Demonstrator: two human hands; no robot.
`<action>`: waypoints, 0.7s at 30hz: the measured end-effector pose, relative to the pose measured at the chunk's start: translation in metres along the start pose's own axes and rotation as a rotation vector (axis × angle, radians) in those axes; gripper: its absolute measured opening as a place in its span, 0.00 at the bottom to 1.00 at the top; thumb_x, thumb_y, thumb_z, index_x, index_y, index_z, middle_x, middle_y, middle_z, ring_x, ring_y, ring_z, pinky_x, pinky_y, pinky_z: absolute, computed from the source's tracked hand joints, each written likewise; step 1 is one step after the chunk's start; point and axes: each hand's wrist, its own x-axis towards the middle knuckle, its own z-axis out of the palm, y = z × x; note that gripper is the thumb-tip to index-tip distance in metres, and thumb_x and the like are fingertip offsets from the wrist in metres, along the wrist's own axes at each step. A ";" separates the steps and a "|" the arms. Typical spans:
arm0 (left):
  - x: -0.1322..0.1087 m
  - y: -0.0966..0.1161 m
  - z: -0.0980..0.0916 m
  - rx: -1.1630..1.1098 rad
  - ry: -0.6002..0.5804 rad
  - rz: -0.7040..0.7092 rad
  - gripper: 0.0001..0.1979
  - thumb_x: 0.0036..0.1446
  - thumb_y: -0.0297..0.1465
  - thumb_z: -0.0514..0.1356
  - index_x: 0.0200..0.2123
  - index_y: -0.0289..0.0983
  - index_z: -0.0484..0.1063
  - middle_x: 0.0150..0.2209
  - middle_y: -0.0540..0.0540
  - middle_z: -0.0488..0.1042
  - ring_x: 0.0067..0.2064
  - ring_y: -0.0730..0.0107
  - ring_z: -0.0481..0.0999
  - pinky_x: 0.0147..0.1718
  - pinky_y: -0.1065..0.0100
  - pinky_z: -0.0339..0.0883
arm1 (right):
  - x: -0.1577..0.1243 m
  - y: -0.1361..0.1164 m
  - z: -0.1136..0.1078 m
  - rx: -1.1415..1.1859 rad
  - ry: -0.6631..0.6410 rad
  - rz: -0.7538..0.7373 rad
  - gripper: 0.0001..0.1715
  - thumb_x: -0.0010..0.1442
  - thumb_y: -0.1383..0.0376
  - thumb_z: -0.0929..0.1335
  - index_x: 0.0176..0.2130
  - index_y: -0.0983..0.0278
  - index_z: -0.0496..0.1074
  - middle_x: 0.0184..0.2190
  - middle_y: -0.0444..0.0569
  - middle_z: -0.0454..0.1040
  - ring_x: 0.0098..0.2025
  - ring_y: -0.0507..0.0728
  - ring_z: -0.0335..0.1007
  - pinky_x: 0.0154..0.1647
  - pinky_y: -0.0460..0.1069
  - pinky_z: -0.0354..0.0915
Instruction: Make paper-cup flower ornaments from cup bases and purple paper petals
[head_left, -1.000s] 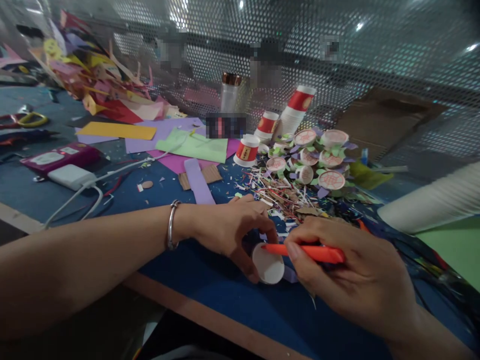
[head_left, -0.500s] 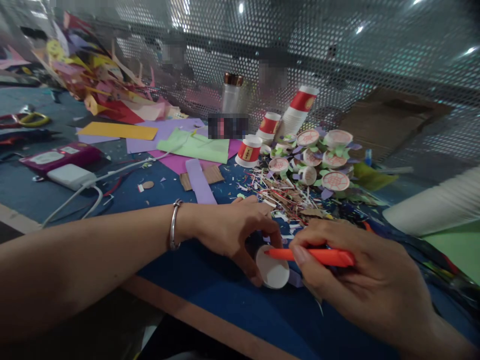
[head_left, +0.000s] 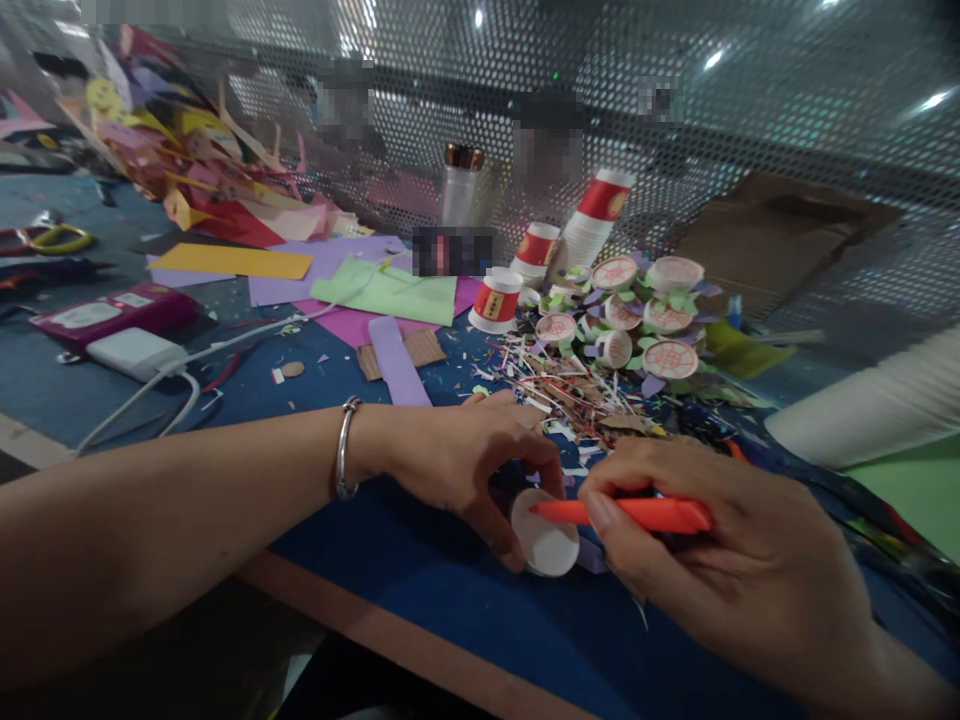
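My left hand (head_left: pixel 480 465) is closed around a small paper cup (head_left: pixel 549 548), with thumb and fingers at its side and the round white base turned up toward me. In my right hand (head_left: pixel 720 560) is an orange-red marker (head_left: pixel 645 514), its tip at the upper left of the white base. A purple paper piece (head_left: pixel 592 557) shows partly beside the cup. Beyond my hands several finished-looking cup pieces (head_left: pixel 671 359) with red web-like drawings and green and purple paper bits stand in a pile.
Paper scraps (head_left: pixel 577 390) litter the blue table (head_left: pixel 360 610). Red-and-white paper cups (head_left: pixel 496 300) and a cup stack (head_left: pixel 592 225) stand behind. Coloured sheets (head_left: pixel 390 292), a purple strip (head_left: pixel 399 360), a white adapter (head_left: pixel 139 352) with cable and scissors (head_left: pixel 52 238) lie left. A long cup stack (head_left: pixel 870 405) lies right.
My hands and the cup stay nearly still, with the marker tip still at the base. The view has shifted very slightly.
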 end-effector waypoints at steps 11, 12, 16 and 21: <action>0.002 -0.001 0.000 0.018 0.013 0.045 0.23 0.47 0.44 0.72 0.42 0.37 0.76 0.36 0.47 0.74 0.40 0.62 0.67 0.39 0.64 0.58 | -0.001 0.001 0.002 -0.003 -0.029 -0.001 0.08 0.61 0.69 0.65 0.29 0.61 0.69 0.22 0.41 0.73 0.23 0.50 0.69 0.25 0.47 0.62; 0.002 -0.001 0.000 0.013 0.011 0.045 0.24 0.47 0.44 0.72 0.43 0.36 0.76 0.36 0.47 0.74 0.39 0.62 0.67 0.39 0.64 0.58 | -0.001 0.001 0.002 0.002 -0.031 -0.002 0.08 0.61 0.69 0.65 0.29 0.61 0.69 0.22 0.41 0.72 0.23 0.49 0.68 0.25 0.47 0.62; 0.001 0.000 -0.001 0.019 0.014 0.048 0.23 0.47 0.43 0.72 0.43 0.36 0.75 0.36 0.47 0.74 0.40 0.62 0.67 0.39 0.64 0.57 | -0.001 -0.001 0.002 0.007 -0.021 -0.003 0.09 0.61 0.70 0.65 0.29 0.60 0.69 0.22 0.41 0.73 0.23 0.50 0.69 0.24 0.47 0.62; 0.001 -0.001 0.000 0.013 0.004 0.043 0.23 0.48 0.44 0.72 0.42 0.36 0.76 0.36 0.46 0.74 0.40 0.62 0.67 0.40 0.63 0.57 | -0.003 0.001 0.004 0.037 -0.025 0.011 0.08 0.60 0.69 0.65 0.29 0.60 0.69 0.22 0.41 0.72 0.22 0.50 0.68 0.24 0.48 0.61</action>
